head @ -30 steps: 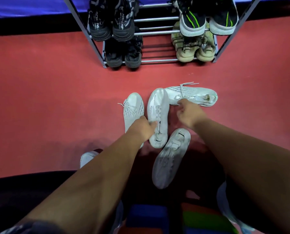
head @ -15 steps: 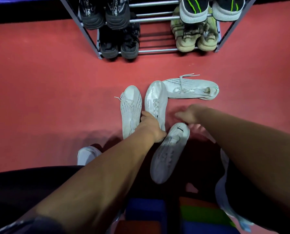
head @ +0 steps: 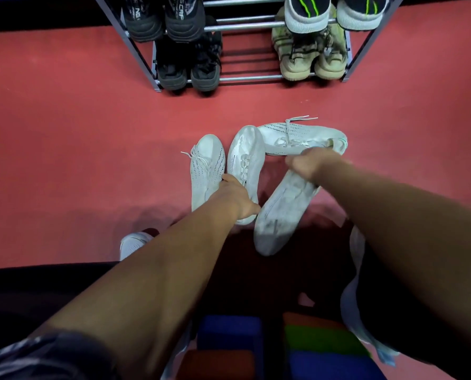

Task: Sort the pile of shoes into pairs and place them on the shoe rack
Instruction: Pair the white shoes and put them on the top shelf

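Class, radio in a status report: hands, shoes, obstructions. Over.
Left hand grips middle shoe by heel. Right hand, blurred, holds nearest shoe. Left dotted shoe alongside.

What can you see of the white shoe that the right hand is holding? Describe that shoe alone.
The white shoe is long and slim, its pale surface marked with grey smudges; motion blur hides laces and stitching. It slants across the red floor, its nearer end toward the person, close beside the middle white shoe, its farther end up to the right. The right hand grips that farther end from above. Whether it rests on the floor or is raised cannot be told.
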Demonstrator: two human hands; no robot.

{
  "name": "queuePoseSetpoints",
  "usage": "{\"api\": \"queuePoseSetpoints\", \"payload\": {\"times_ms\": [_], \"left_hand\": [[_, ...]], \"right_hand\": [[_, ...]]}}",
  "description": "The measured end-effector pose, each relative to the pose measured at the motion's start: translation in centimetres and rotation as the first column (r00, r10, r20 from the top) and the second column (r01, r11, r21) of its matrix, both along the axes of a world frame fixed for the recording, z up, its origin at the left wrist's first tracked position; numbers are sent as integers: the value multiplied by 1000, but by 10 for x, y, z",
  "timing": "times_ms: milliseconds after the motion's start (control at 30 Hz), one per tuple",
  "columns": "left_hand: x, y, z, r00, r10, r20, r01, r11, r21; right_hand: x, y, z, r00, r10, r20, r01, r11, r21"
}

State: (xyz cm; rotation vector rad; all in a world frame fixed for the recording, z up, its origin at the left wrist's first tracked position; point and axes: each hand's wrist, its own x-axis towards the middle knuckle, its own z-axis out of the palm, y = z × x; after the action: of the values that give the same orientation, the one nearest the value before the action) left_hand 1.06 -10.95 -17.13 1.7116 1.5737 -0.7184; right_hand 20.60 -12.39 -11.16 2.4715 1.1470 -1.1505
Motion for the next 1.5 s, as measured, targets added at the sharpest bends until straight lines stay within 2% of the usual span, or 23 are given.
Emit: {"api": "queuePoseSetpoints", "payload": {"times_ms": [133, 300, 433, 567, 600, 667, 733, 800, 833, 933, 1000, 1100, 1167, 1200, 1267, 1333, 1433, 1500], "left_hand": [[0, 2, 3, 999, -41, -6, 41, 999, -7], [2, -4, 2, 1000, 11, -12, -11, 1000, -20], [6, -6, 7, 999, 13, -34, -14, 1000, -19], [8, -9, 4, 998, 45, -47, -45, 999, -1], [8, -11, 4, 997, 52, -57, -51, 999, 10], [9, -16, 1, 995, 69, -66, -67, 997, 23], [9, -19, -2, 995, 73, -69, -70, 997, 36], [9, -19, -3, 995, 85, -54, -83, 996, 38], [9, -19, -3, 994, 94, -48, -92, 995, 36], [8, -19, -1, 996, 73, -55, -71, 997, 30], [9, -20, 1, 996, 66, -63, -66, 998, 14], [10, -24, -1, 995, 54, -90, -59, 997, -51], [9, -31, -4, 992, 80, -101, -88, 994, -71], [7, -36, -5, 989, 114, -99, -121, 991, -63], [5, -41, -9, 987, 142, -80, -145, 989, -28], [3, -42, -11, 989, 127, -77, -129, 991, -27], [3, -42, -7, 989, 124, -79, -127, 992, -27], [4, -44, -6, 988, 135, -75, -137, 991, -13]], "right_hand": [[44, 35, 45, 982, -52, 180, 29, 991, 130], [70, 57, 80, 939, -276, 204, 173, 895, 411], [60, 31, 76, 913, -387, 127, 291, 838, 462], [50, -14, 45, 849, -527, 20, 493, 806, 328], [47, -28, 35, 854, -520, 5, 504, 830, 240], [40, -47, 20, 914, -406, -15, 406, 914, 2], [30, -58, 7, 942, -335, -33, 322, 926, -198], [23, -64, -10, 986, -164, -41, 154, 971, -181], [20, -66, -18, 990, -137, -37, 127, 973, -190], [14, -76, -42, 982, -184, -36, 175, 969, -173], [10, -77, -53, 992, -126, -20, 121, 980, -157], [3, -72, -57, 999, -33, 40, 42, 972, -232], [-2, -73, -57, 995, 1, 103, 19, 982, -186], [-1, -75, -59, 990, -25, 141, 43, 992, -122], [-4, -80, -65, 974, -179, 137, 174, 984, 45], [-11, -83, -69, 974, -189, 125, 170, 974, 148], [-26, -94, -72, 984, -65, 166, 37, 985, 170], [-30, -98, -68, 981, 13, 193, -31, 995, 91]]}}
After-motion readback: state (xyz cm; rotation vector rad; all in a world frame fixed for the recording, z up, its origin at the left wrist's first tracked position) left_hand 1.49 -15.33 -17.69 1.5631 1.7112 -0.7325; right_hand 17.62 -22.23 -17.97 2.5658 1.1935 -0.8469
